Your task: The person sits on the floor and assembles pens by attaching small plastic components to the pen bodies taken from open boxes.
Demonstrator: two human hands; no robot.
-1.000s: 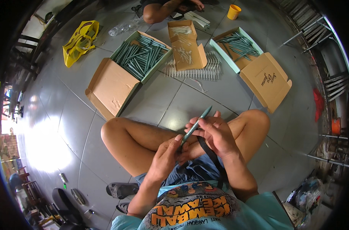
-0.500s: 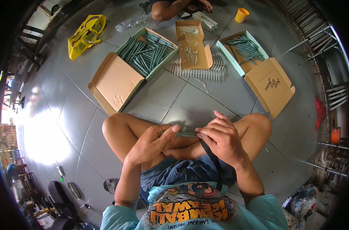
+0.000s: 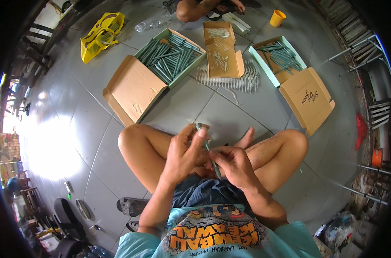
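Green stick [image 3: 208,148] pinched by both hands, lower end hidden behind right hand [image 3: 234,165]

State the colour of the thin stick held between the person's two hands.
Grey-green stick, seen in the head view.

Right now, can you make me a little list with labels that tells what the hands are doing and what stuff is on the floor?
Place: grey tiled floor, person sitting cross-legged
Left hand: pinches the upper end of a thin grey-green stick
Right hand: grips the same stick lower down
Box in front, left: open, full of grey-green sticks
Box in front, middle: open brown carton with small pale pieces
Box in front, right: open, fewer sticks
Also there: yellow bag, yellow cup, another person's knee at the top
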